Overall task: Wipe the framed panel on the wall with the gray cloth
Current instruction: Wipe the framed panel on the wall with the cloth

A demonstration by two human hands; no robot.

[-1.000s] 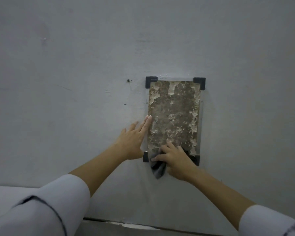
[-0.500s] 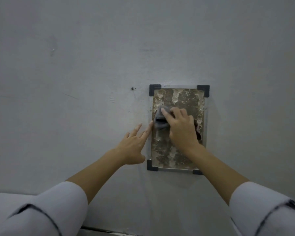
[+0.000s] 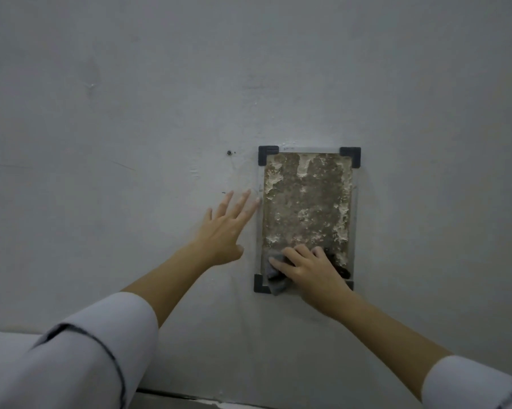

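The framed panel (image 3: 306, 208) hangs flat on the pale gray wall (image 3: 130, 98), right of the middle of the view, a tall rectangle with a mottled brown and cream surface under a clear cover. At its lower edge the right hand (image 3: 309, 268) presses the gray cloth (image 3: 274, 276) against the panel, fingers curled over the bunched fabric and pointing left. The cloth is crumpled under the fingertips, and a fold of it hangs past the panel's bottom left edge, next to the lower left corner bracket (image 3: 260, 283). The lower right bracket is mostly hidden behind the wrist. A dark patch shows just right of the knuckles, and what it is cannot be told.

The left hand (image 3: 223, 228) is just beside the panel's left edge, fingers spread and pointing up and to the right. It holds nothing. Its fingertips look blurred, and the longest reach the clear border of the frame; whether the palm rests on the wall cannot be told.

Black corner brackets mark the panel's top left (image 3: 267, 154) and top right (image 3: 350, 156) corners. The upper part of the panel is uncovered, with cream flecks thickest along the top and the right side. A small dark screw head or hole (image 3: 229, 152) sits in the wall left of the top left bracket.

Both forearms are bare, coming in from the near edge, each ending in a white sleeve (image 3: 80, 355) with a dark seam line.
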